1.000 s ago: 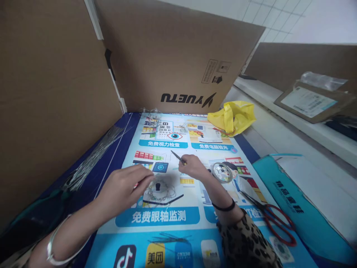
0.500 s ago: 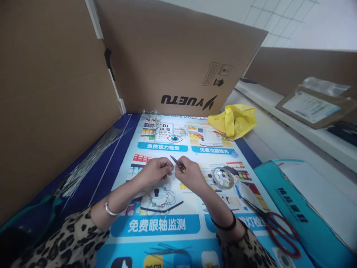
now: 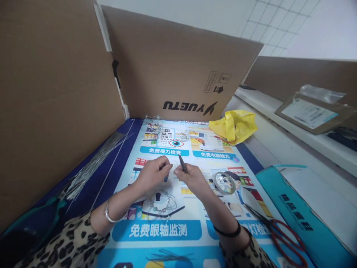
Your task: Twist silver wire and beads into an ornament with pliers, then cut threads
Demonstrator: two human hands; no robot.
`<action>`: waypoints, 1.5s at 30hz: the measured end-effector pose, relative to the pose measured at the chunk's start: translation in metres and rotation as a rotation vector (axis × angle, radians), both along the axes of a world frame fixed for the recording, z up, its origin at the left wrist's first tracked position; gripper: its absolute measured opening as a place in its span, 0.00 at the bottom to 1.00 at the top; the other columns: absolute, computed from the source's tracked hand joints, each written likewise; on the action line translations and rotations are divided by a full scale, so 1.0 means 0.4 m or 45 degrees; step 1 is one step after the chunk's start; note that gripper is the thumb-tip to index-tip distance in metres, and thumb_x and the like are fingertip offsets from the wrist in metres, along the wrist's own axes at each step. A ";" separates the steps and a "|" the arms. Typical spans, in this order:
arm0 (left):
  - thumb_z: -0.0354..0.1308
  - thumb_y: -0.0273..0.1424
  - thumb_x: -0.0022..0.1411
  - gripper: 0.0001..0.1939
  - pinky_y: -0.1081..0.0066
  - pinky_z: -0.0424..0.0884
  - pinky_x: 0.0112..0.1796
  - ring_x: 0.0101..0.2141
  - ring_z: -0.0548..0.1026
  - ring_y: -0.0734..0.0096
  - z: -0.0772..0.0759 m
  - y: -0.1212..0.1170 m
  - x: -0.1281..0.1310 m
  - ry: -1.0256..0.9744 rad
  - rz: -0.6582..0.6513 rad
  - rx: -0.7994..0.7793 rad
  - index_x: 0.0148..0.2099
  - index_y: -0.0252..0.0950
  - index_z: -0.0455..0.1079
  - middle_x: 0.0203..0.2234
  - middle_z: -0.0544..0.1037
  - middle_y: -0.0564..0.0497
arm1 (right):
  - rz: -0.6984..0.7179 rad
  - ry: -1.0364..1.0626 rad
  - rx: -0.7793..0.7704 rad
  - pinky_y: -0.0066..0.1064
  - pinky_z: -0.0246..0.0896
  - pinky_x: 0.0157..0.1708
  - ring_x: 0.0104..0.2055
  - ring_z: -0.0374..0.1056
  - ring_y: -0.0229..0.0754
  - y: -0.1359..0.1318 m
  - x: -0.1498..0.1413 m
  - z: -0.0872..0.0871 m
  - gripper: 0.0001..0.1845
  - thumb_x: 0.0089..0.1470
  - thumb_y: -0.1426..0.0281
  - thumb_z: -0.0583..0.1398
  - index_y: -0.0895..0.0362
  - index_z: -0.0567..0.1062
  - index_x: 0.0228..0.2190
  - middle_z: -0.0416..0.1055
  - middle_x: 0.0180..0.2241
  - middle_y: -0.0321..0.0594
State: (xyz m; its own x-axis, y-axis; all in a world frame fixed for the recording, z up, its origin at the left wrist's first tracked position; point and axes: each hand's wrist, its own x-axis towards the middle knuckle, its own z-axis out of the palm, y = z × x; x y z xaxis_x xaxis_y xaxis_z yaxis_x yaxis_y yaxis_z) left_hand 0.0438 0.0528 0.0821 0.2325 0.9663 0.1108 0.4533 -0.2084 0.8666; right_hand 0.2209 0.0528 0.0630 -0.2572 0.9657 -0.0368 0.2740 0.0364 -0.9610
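Note:
My right hand (image 3: 193, 181) is closed around a pair of small dark pointed pliers (image 3: 182, 163), tip up and away from me; the handles are mostly hidden in the palm. Beside it, my left hand (image 3: 154, 172) has its thumb and forefinger pinched together. A faint thin wire loop (image 3: 175, 163) shows between the hands, but what the left fingers grip is too small to make out. Below them lies a tangle of fine wire with small beads (image 3: 161, 208) on the printed sheet (image 3: 192, 243).
Red-handled scissors (image 3: 287, 238), a round clear dish (image 3: 224, 183) and a teal box (image 3: 292, 208) are on the right. Behind lies a yellow bag (image 3: 237, 126) by a cardboard wall (image 3: 173, 63). Cut wires (image 3: 95, 163) lie left; dark wire pieces (image 3: 170, 256) lie in front.
The pliers' tip has swung from pointing up-left to more upright and away. My hands have parted slightly. The whole view has shifted a little downward in the picture.

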 end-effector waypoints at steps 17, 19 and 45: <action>0.49 0.39 0.61 0.13 0.74 0.68 0.30 0.27 0.75 0.72 0.021 0.010 -0.007 -0.476 0.049 -0.154 0.32 0.34 0.64 0.26 0.76 0.51 | -0.279 -0.867 0.856 0.32 0.55 0.36 0.33 0.62 0.41 -0.007 0.011 0.015 0.11 0.56 0.65 0.54 0.57 0.71 0.26 0.69 0.27 0.41; 0.49 0.40 0.61 0.14 0.74 0.68 0.29 0.26 0.76 0.72 0.023 0.010 -0.007 -0.532 0.033 -0.207 0.32 0.34 0.62 0.26 0.76 0.51 | -0.301 -1.113 1.149 0.34 0.52 0.38 0.34 0.60 0.43 -0.005 0.025 0.018 0.10 0.55 0.70 0.53 0.57 0.72 0.26 0.68 0.27 0.42; 0.53 0.37 0.59 0.11 0.77 0.66 0.22 0.20 0.77 0.72 0.019 0.007 0.006 -0.618 0.045 -0.498 0.31 0.35 0.59 0.21 0.75 0.54 | -0.334 -1.372 1.698 0.36 0.45 0.33 0.30 0.54 0.40 -0.011 0.032 0.003 0.06 0.55 0.67 0.59 0.55 0.72 0.29 0.62 0.21 0.36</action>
State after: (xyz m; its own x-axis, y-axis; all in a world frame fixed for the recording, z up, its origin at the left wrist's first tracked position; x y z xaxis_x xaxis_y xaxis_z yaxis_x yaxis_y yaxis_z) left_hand 0.0461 0.0558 0.0896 0.2118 0.9628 -0.1680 -0.0102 0.1741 0.9847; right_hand 0.2338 0.0485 0.0640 -0.4995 0.4812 0.7204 0.8481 0.4413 0.2932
